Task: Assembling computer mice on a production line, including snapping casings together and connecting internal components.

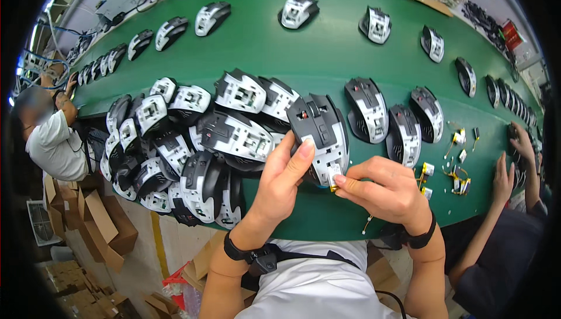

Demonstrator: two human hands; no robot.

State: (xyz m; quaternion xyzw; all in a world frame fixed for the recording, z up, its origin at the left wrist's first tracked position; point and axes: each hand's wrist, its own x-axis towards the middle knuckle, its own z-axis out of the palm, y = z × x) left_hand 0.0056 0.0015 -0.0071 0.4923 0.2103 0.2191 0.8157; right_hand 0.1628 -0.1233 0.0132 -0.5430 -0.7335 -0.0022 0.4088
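Observation:
My left hand [279, 180] is closed on a black and silver computer mouse [320, 123], its thumb across the side of the shell. The mouse is tilted, with its scroll wheel end away from me. Between the fingertips of my right hand [390, 190] is a small white battery [335, 173] with a yellow edge, at the near end of that mouse. Whether it is seated there I cannot tell. A thin wire with a white plug [366, 224] hangs below my right hand. Left of my hands lies a heap of similar mice [175, 149].
Three mice, one of them here [368, 108], stand right of the held one. Loose batteries with wires [459, 183] lie farther right, near a co-worker's hands [504, 177]. More mice [298, 12] line the green table's [257, 44] far side. Cardboard boxes [108, 225] sit on the floor, left.

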